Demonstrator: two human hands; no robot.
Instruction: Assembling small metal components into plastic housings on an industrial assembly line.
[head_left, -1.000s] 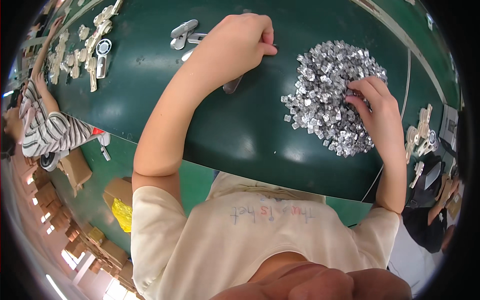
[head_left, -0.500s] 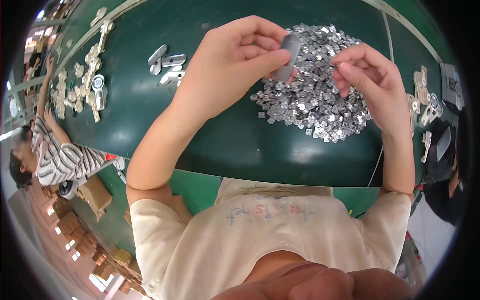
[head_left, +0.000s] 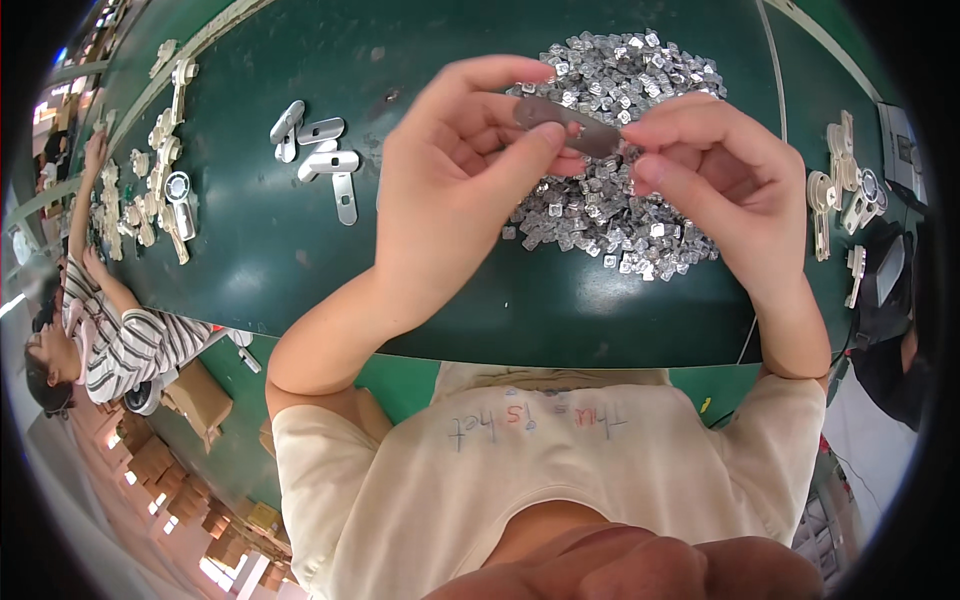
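Note:
My left hand [head_left: 470, 160] grips a grey oblong metal plate [head_left: 597, 137] with rounded ends and a small hole near its middle. The plate is held above the table, pointing across toward my right hand [head_left: 715, 175]. Right thumb and forefinger are closed in a pinch at the plate's right end; what sits between them is too small to make out. Behind and below both hands spreads a large pile of small square silvery metal pieces [head_left: 650, 235]. Several more oblong plates [head_left: 345, 197] with square holes lie on the table to the left.
Cream-coloured parts [head_left: 165, 150] line the left side of the green table [head_left: 450, 320], and similar ones [head_left: 822, 205] lie at the right. At the far left a person in a striped top [head_left: 125, 345] reaches over the table. A dark bag [head_left: 880, 290] is at the right edge.
My left hand has turned the plate from upright to nearly level. My right hand has moved left, bringing its pinched fingertips to the plate's end.

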